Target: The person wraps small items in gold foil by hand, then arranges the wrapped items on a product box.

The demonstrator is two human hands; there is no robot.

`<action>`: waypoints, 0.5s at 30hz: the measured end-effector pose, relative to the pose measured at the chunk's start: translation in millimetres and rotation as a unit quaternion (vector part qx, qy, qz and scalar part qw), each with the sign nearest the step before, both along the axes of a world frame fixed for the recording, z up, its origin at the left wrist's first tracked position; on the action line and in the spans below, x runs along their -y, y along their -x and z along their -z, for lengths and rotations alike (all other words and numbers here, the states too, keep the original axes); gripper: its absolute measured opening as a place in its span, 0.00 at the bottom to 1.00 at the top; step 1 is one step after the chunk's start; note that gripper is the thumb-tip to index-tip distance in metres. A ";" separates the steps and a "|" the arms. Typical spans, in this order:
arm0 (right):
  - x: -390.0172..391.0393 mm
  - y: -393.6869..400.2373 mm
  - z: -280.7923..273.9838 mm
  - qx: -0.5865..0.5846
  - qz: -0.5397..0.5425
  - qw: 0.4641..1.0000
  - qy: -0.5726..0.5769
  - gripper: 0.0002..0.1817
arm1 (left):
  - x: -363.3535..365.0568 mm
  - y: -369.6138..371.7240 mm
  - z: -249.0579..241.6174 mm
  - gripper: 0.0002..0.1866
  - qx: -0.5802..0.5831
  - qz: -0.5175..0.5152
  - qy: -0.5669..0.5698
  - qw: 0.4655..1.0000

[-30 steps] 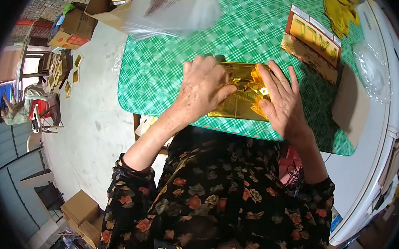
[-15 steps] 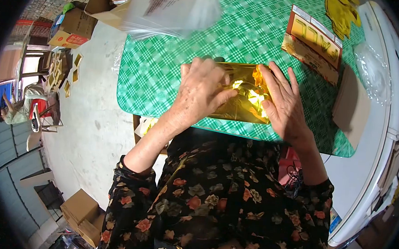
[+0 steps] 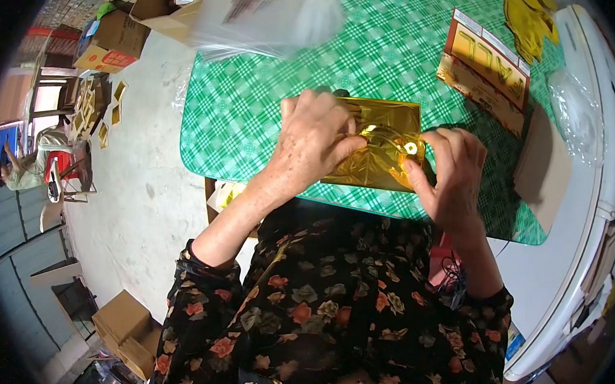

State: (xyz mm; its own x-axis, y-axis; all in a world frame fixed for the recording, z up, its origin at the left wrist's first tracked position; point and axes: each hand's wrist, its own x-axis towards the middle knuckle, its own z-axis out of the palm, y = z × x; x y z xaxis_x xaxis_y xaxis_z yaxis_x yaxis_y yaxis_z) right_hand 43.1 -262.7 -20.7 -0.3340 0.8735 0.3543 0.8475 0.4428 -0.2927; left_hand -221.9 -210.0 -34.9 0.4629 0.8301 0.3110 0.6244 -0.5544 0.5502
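Note:
A shiny gold foil sheet [image 3: 389, 119] lies flat near the front edge of the table, bright with reflections. My left hand [image 3: 314, 139] covers its left end, fingers curled and thumb pressing on the foil. At the right edge, my right hand [image 3: 453, 174] has its fingers bent, with the thumb and index finger on either side of a small bit of foil near the corner. Whatever lies under the foil cannot be made out. Something small and dark [image 3: 341, 93] shows just behind the left hand.
Clear plastic bags [image 3: 265, 13] lie at the table's back left. A FALL box [image 3: 485, 65], yellow gloves [image 3: 529, 26], cardboard [image 3: 543, 164] and crumpled plastic [image 3: 573, 110] are on the right. Cartons [image 3: 125, 322] stand on the floor; another person [image 3: 31, 168] sits far left.
My right hand has gone from lying spread over the foil's right end to curled fingers at its right edge. That end now looks smoother. My left hand stays put.

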 end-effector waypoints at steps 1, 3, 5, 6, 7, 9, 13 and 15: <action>1.4 2.0 -2.9 0.003 0.006 1.000 0.014 0.25 | -0.1 -0.5 0.2 0.14 0.000 0.001 0.000 1.000; 2.8 5.3 -5.8 -0.006 0.024 0.999 0.034 0.23 | 0.9 -2.3 -3.5 0.13 -0.002 -0.003 0.000 1.000; 2.3 8.9 -8.7 -0.021 0.041 0.997 0.059 0.22 | 1.0 -2.4 -3.2 0.13 -0.002 -0.005 -0.001 1.000; 0.9 10.6 -10.4 -0.031 0.050 0.996 0.073 0.22 | 0.8 -1.5 -0.6 0.13 0.001 -0.003 -0.002 1.000; -0.5 11.6 -11.3 -0.042 0.058 0.994 0.087 0.22 | 0.5 -1.1 0.8 0.14 0.003 -0.002 -0.003 1.000; -2.7 12.1 -11.9 -0.042 0.058 0.992 0.106 0.21 | 1.1 -1.2 -0.9 0.14 0.001 -0.003 -0.001 1.000; -5.2 11.5 -15.2 -0.026 0.062 0.988 0.136 0.19 | 1.1 -0.8 -1.0 0.14 0.008 -0.001 -0.006 1.000; -6.3 11.0 -15.7 -0.034 0.063 0.987 0.147 0.18 | 1.0 -0.9 0.0 0.14 0.011 0.000 -0.015 1.000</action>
